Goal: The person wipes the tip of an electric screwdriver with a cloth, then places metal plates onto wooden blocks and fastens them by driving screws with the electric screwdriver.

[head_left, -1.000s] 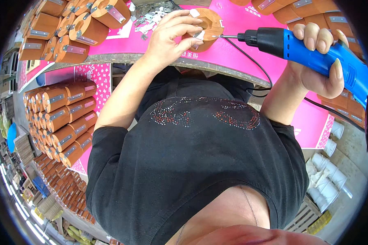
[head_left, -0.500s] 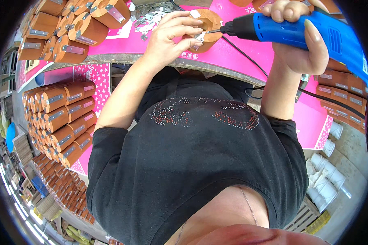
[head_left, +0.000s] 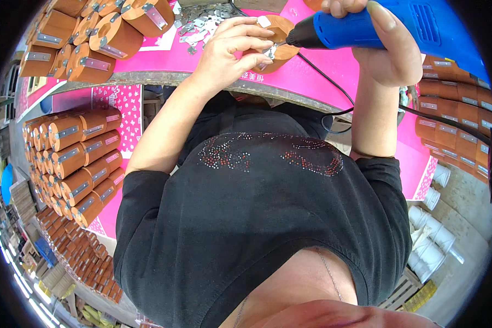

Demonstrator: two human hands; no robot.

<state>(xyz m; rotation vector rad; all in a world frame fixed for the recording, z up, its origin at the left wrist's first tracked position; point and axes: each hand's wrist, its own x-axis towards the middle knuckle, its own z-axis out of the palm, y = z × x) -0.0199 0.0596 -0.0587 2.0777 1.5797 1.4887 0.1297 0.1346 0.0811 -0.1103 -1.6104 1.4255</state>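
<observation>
My right hand (head_left: pixel 391 60) grips a blue electric screwdriver (head_left: pixel 352 30) with a black nose, its thumb lying along the casing. The thin bit points left and reaches a round, hollow wooden block (head_left: pixel 284 53) on the pink-covered bench. My left hand (head_left: pixel 224 57) is closed on the near left side of this block, its fingers bent over the rim. A small shiny metal piece (head_left: pixel 270 52) shows at the left fingertips, close to the bit's tip. On the block's far rim sits a small whitish plate (head_left: pixel 264 21). The fingers partly hide the block's hollow.
Loose metal plates (head_left: pixel 202 33) lie on the bench beyond my left hand. Stacked wooden blocks with metal strips stand at the far left (head_left: pixel 93 63), lower left (head_left: pixel 71 136) and right (head_left: pixel 456 104). A black cable (head_left: pixel 328 79) crosses the bench. White rolls (head_left: pixel 432 229) lie at lower right.
The screwdriver and my right hand have shifted a little left and toward the far edge, with the nose closer to the block. My left hand stays almost in place.
</observation>
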